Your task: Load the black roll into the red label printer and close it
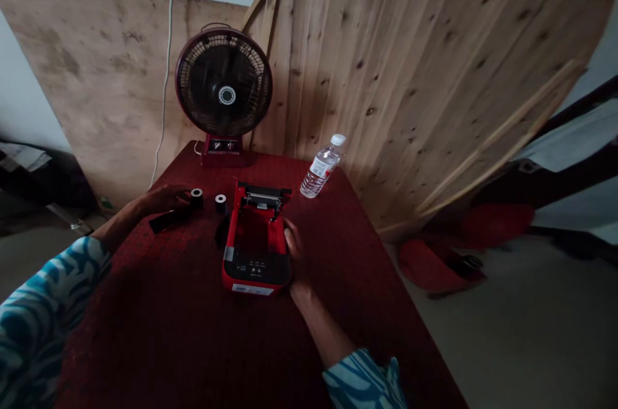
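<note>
A red thermal receipt printer [255, 261] stands open in the middle of the red tablecloth [145, 312], with its paper compartment showing and its hinged lid mechanism at the far end. My right hand [294, 249] is against the printer's right wall, fingers curled over its edge. Two small black-cored paper rolls stand to the printer's far left: one [196, 198] touches the fingertips of my left hand [164, 198], and the other [221, 203] is a little nearer the printer. A flat black object [165, 222] lies under my left hand.
A dark red desk fan [224, 83] stands at the table's far end, and a clear water bottle [322, 166] lies to its right. A small black item [222, 230] touches the printer's left side. Wooden boards rise behind the table. Red cushions [463, 245] lie on the floor to the right.
</note>
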Demonstrator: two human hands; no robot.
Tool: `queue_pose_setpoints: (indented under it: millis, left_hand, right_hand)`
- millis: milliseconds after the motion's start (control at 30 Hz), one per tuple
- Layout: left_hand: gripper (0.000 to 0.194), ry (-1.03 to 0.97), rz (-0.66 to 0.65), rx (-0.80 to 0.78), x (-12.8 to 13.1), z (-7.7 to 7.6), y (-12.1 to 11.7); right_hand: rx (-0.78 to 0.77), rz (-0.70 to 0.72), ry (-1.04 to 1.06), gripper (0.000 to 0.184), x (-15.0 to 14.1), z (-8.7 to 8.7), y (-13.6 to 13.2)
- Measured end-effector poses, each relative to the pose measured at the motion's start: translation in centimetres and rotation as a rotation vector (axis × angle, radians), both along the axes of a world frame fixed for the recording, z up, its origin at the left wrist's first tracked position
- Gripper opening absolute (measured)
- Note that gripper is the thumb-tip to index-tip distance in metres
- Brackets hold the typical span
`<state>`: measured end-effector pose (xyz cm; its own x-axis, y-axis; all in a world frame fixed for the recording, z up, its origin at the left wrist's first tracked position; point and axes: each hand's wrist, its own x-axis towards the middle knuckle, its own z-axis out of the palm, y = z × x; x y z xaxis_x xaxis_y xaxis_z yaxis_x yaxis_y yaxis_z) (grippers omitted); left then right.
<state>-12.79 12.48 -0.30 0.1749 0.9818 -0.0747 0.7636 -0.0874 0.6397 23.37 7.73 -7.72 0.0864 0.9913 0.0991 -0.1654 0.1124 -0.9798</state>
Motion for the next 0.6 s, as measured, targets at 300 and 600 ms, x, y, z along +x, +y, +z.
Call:
queue_pose_setpoints:
  millis: [300,600]
  left_hand:
    - [0.043,-0.086,0.044,0.079,1.4,-2.3,0.6]
    - [0.045,-0.127,0.068,0.118,2.8,-2.7,0.1]
  right_hand:
    - [0.031,-0.042,-0.043,0.036,-0.2,0.5,-0.2]
    - [0.046,-0.026,-0.039,0.038,0.0,0.3,0.0]
